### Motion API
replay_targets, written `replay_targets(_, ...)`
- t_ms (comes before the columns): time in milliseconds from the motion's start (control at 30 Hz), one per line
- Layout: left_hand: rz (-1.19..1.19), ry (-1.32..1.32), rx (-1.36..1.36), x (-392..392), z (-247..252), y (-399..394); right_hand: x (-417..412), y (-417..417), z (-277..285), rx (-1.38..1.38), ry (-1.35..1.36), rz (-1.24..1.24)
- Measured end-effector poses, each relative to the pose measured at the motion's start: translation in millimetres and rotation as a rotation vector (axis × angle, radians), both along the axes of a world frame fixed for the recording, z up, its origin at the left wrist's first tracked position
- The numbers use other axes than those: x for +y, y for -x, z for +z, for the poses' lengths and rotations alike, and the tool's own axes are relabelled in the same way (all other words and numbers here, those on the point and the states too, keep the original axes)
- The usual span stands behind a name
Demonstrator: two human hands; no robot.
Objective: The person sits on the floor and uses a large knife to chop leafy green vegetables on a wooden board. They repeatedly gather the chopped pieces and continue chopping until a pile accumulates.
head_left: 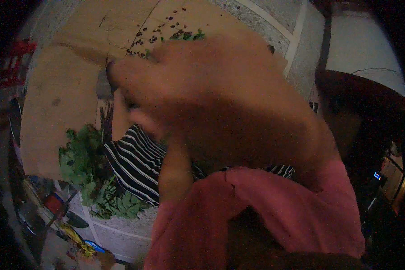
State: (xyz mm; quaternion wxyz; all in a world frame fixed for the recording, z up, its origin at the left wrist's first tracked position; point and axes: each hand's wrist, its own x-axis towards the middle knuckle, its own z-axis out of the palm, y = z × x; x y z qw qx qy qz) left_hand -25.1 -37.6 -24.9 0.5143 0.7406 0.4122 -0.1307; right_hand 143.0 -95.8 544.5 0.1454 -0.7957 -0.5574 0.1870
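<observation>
My right hand [202, 74], blurred and close to the camera, reaches from the right across the middle of the view. Its fingers look bent, but whether they hold anything is hidden. Below it, my left hand shows mainly as a wrist [175, 162]; the rest is behind the right hand. Both arms wear pink sleeves [195, 216]. Black-and-white striped cloth [135, 162] lies beneath the hands. Beside it, to the left, is a bunch of green leaves [81, 155] with dark stalks [106, 118]. A small grey object [104, 82], too blurred to name, sits near my right fingertips.
A wooden board or tabletop [60, 108] spreads at the left and top, with small dark bits [153, 38] and green leaf pieces [187, 35] scattered on it. Grey tiles [118, 233] lie around it. A red slatted object [17, 64] stands far left. Yellow and blue items [87, 248] lie bottom left.
</observation>
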Motion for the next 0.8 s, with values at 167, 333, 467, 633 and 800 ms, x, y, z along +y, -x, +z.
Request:
replay_targets(167,0.025,0.11,0.034,47,-28,-1,9,-19,-9,0.11,0.108,0.03)
replay_targets(333,-0.02,0.158,0.009,52,-38,-3,-124,-19,-83,-0.055,0.433,-0.228)
replay_targets(467,-0.006,0.195,-0.042,30,-36,-6,-234,-37,-205,0.073,0.688,-0.448)
replay_targets(633,0.079,0.27,-0.094,29,-62,1,-302,-26,-348,0.066,0.511,-0.594)
replay_targets(800,0.19,0.256,-0.083,49,-99,38,-219,-24,-265,0.218,0.668,-0.458)
